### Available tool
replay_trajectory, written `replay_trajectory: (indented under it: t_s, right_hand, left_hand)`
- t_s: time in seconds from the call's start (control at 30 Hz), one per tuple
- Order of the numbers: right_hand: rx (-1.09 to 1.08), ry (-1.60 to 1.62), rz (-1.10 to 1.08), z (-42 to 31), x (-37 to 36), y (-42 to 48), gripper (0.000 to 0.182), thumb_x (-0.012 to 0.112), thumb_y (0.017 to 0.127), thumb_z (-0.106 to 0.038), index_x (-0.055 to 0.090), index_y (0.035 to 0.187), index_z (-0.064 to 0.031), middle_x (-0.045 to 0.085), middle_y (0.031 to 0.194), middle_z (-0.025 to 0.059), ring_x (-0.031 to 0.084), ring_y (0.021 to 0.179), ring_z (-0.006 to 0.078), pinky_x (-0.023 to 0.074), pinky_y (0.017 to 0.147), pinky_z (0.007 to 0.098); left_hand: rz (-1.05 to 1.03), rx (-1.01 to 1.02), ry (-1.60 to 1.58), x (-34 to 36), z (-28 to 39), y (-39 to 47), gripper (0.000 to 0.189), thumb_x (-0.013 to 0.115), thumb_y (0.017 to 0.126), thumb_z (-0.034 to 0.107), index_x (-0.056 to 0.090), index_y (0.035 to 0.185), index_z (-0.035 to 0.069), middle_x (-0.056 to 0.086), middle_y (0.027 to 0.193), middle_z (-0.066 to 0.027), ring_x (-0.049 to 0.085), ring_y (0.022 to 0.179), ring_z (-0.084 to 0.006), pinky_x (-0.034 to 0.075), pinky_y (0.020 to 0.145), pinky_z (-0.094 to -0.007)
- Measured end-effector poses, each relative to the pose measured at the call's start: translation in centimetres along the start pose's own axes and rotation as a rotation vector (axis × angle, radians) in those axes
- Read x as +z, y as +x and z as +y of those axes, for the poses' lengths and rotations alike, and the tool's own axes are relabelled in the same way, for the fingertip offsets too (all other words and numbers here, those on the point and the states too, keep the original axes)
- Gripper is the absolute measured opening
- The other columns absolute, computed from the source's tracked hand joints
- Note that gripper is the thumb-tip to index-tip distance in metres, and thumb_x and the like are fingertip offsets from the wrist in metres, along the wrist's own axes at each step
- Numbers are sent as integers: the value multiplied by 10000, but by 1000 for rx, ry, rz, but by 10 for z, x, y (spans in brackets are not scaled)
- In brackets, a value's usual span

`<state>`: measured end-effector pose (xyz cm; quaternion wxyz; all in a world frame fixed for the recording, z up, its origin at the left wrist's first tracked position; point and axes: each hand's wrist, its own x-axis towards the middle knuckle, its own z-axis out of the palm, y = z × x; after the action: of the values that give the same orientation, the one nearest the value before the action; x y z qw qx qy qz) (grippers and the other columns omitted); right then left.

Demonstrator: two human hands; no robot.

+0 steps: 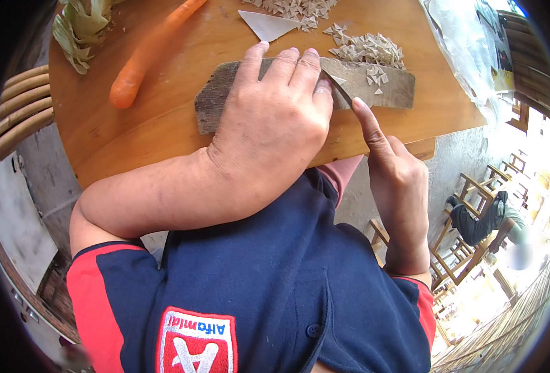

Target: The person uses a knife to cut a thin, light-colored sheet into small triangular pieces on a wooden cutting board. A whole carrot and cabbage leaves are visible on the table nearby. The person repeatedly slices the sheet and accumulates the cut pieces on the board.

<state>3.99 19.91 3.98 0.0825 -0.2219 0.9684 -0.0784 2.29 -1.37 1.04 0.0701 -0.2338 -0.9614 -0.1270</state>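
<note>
A worn wooden board lies on the table near its front edge. My left hand lies flat over the board, fingers slightly spread; what is under the palm is hidden. In my right hand is a knife, index finger stretched along its back, blade beside my left fingers. One small pale triangle piece lies beside the blade. More small triangles rest on the board's right part. Behind it is a pile of them, with another pile at the top. A larger pale triangular sheet lies beyond my left fingertips.
A carrot and leafy vegetable trimmings lie on the wooden table at the left. Clear plastic hangs over its right edge. Farther right, a person sits among wooden stools or chairs.
</note>
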Motion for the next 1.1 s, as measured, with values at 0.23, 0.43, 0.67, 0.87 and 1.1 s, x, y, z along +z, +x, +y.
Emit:
replay_trajectory:
  t_s: [0.23,0.43,0.67,0.87,1.1]
  right_hand:
    - [86,113,-4,5,-6,-14,715,635,842,107,577,1485,-200,639,777,161,662,650,261,538,640,416]
    - [203,297,14,6,-9,-25,672,611,899,112,572,1493,-199,676,889,214,671,704,219,560,730,344]
    - [315,520,104,-24,5,-15,680,596,905,122,569,1495,-216,721,1004,221,698,818,197,553,800,309]
    - [328,563,85,-34,11,-11,688,596,922,88,526,1525,-235,714,1005,256,731,825,293,562,803,374]
    - [326,538,80,-42,13,-11,680,590,939,61,483,1551,-215,705,950,263,720,755,328,564,757,407]
  left_hand:
    - [20,12,-2,1,-1,0,366,773,814,209,717,1142,58,658,1305,-163,604,1230,-296,426,1093,-487]
    - [-46,-32,-74,-4,-4,6,405,767,831,195,696,1207,62,666,1271,-143,607,1204,-285,431,1080,-447]
    - [-16,-12,-60,1,-5,5,409,773,833,193,705,1220,81,666,1248,-136,607,1196,-283,429,1078,-442]
    - [-9,9,-12,2,-4,3,421,782,825,204,709,1221,80,658,1258,-132,602,1215,-279,429,1086,-476]
    - [35,18,29,8,-2,1,431,787,819,220,710,1220,79,658,1268,-129,608,1213,-271,429,1084,-503]
